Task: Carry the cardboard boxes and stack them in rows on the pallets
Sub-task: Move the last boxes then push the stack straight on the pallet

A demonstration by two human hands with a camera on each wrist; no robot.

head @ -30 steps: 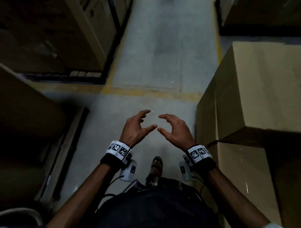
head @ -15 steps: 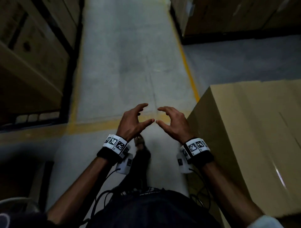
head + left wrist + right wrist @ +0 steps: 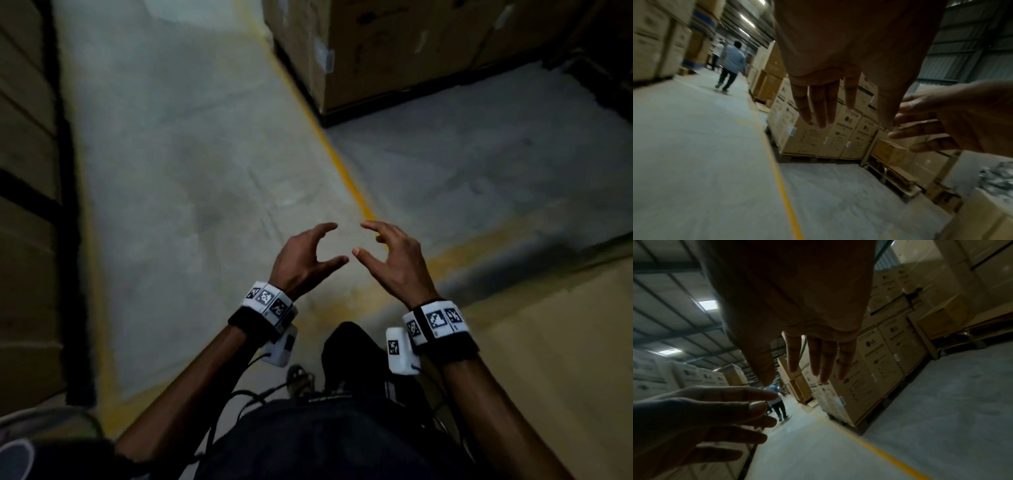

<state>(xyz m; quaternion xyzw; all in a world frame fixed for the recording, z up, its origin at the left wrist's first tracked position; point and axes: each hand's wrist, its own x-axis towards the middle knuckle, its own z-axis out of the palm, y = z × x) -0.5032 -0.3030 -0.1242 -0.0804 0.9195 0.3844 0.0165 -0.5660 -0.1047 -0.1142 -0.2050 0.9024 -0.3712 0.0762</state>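
Both of my hands are held out in front of me and hold nothing. My left hand (image 3: 329, 245) and right hand (image 3: 362, 240) face each other with loosely curved fingers, their thumbs a short gap apart. A plain cardboard box (image 3: 548, 359) lies low at my right, beside my right forearm. Printed cardboard boxes (image 3: 818, 138) stand stacked on a pallet (image 3: 797, 158) ahead on the right of the aisle. In the wrist views the left hand (image 3: 853, 120) and right hand (image 3: 795, 379) show straight, spread fingers.
A yellow floor line (image 3: 346, 178) runs along the concrete aisle. Tall stacks of boxes (image 3: 24, 240) line the left side. A person (image 3: 731, 65) walks away down the aisle. A low pallet with flat cardboard (image 3: 898, 180) lies at the right.
My view has swung right and forward along the aisle; the plain box has slid to the lower right corner. Both hands stay empty and have drifted slightly apart.
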